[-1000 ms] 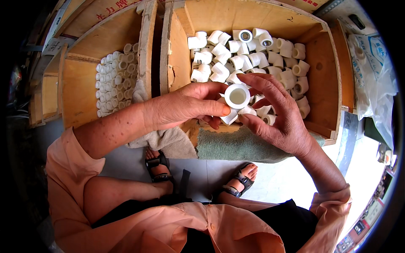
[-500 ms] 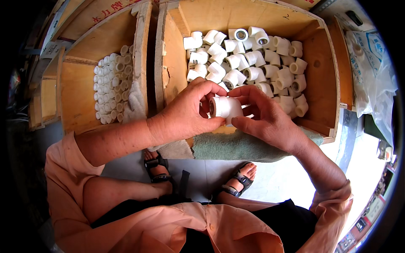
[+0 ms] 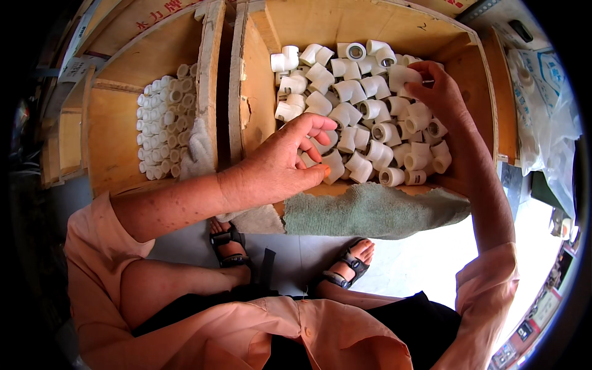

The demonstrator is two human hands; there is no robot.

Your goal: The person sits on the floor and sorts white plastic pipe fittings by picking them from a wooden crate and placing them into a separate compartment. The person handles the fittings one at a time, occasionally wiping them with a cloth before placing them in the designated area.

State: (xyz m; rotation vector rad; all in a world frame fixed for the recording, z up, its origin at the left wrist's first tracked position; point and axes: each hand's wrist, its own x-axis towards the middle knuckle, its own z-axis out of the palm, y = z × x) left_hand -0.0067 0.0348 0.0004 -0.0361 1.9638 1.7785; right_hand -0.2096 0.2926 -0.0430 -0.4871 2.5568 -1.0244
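A person's right hand (image 3: 439, 91) pinches a white pipe fitting (image 3: 402, 78) above the far right of a pile of similar fittings (image 3: 349, 91) in a wooden bin (image 3: 370, 22), where a slackened hold could send it tumbling, while the left hand (image 3: 280, 157) hovers, fingers apart.

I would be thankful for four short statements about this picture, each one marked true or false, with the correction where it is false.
1. The bare right hand holds a white plastic pipe fitting. True.
2. The two hands touch each other. False: the bare left hand is apart from the right hand.
3. A ribbed green cloth covers part of the near edge of the light-brown wooden box on the right. True.
4. The small fittings on the left are red. False: the small plastic fittings there are white.
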